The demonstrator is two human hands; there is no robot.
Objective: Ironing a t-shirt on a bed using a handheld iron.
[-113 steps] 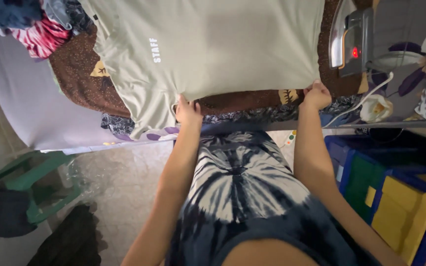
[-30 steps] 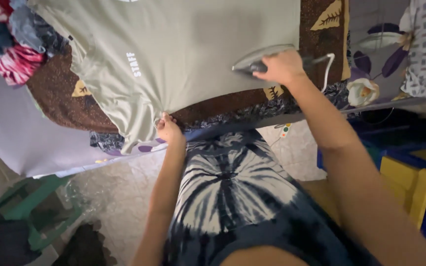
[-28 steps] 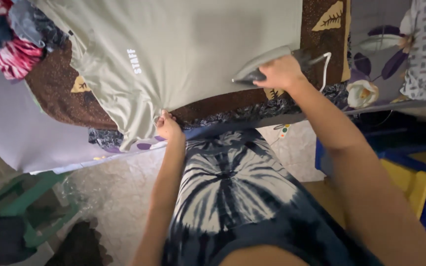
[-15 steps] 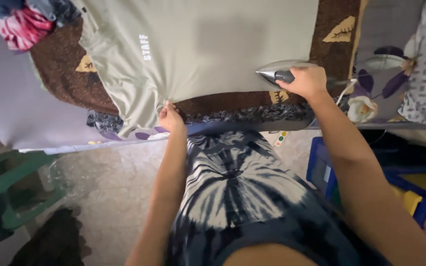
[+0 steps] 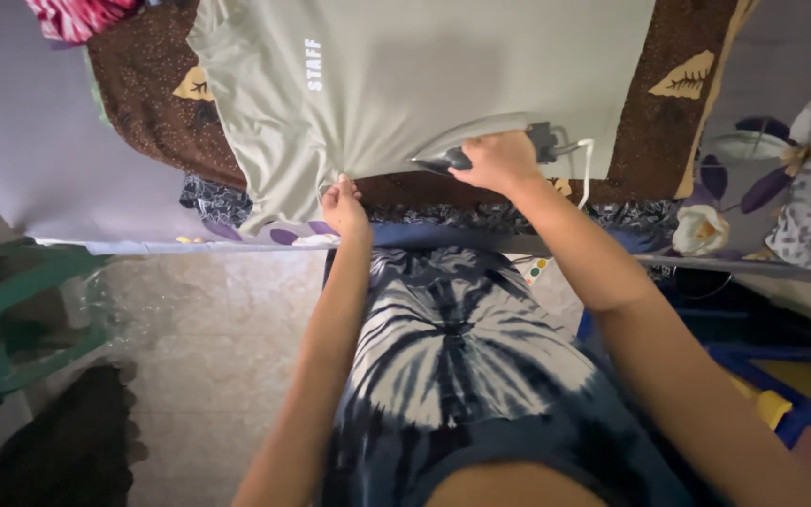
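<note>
A: Grips? 
B: Right hand (image 5: 495,161) clamped on iron (image 5: 481,145) handle, iron flat on the grey-green T-shirt (image 5: 405,84) near its hem. Left hand (image 5: 344,207) pinches the hem.

A: Shirt location? 
B: Spread on brown leaf-print blanket (image 5: 143,103).

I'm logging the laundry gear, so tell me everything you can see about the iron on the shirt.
The iron is grey with a dark handle and looks like metal and plastic. It lies soleplate down, flat on the lower hem area of the pale green shirt, its pointed nose aimed toward the person's left. The right hand grips its handle and covers much of the body. A white cord leaves its rear end and loops down over the brown patterned cloth.
</note>
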